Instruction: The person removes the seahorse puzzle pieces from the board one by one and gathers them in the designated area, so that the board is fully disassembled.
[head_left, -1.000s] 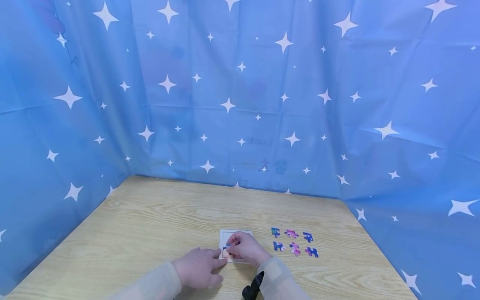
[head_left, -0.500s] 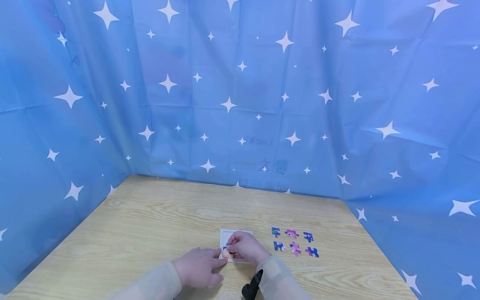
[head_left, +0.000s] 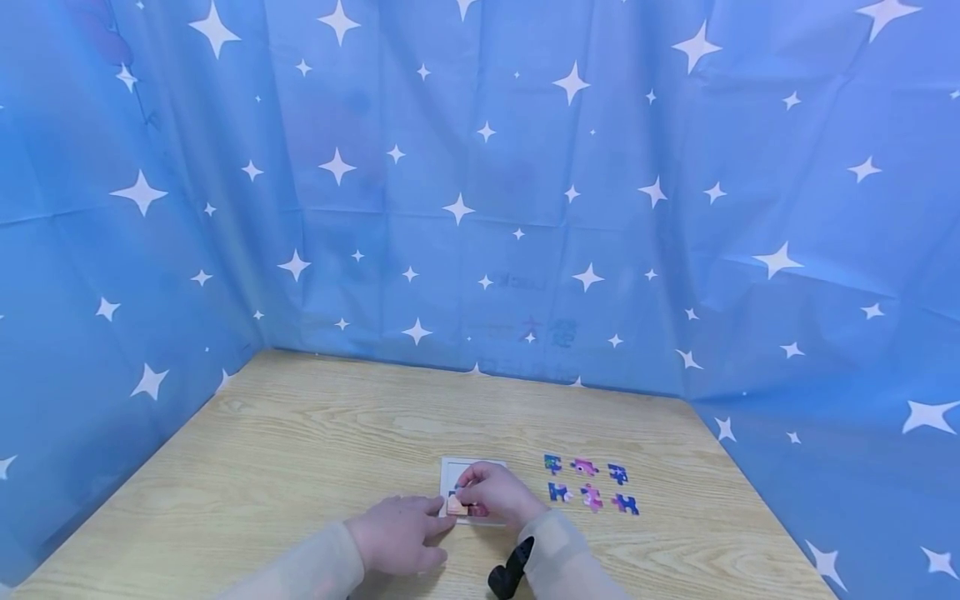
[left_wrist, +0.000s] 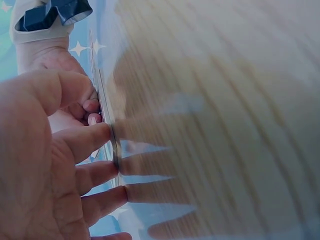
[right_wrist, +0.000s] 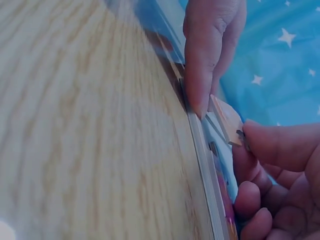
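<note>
My right hand (head_left: 501, 496) pinches a jigsaw puzzle piece (right_wrist: 226, 121) between thumb and fingers, over the lower left of a small white puzzle tray (head_left: 445, 477). The piece is pale peach and tilted in the right wrist view, one edge low toward the tray. Beside it, a reddish piece (head_left: 480, 511) lies in the tray's lower part, partly hidden by the hand. My left hand (head_left: 396, 535) is spread on the table, its fingertips at the tray's left and near edge. In the left wrist view, its fingers (left_wrist: 95, 176) reach straight to that edge.
Right of the tray, several loose jigsaw pieces, among them a pink one (head_left: 591, 497) and a blue one (head_left: 626, 504), lie in two rows on the wooden table (head_left: 337, 433). A blue star-patterned curtain (head_left: 480, 208) surrounds the table's back and sides.
The right hand shifts very slightly to the right, and more of the peach piece and the reddish piece shows. The left hand stays in place.
</note>
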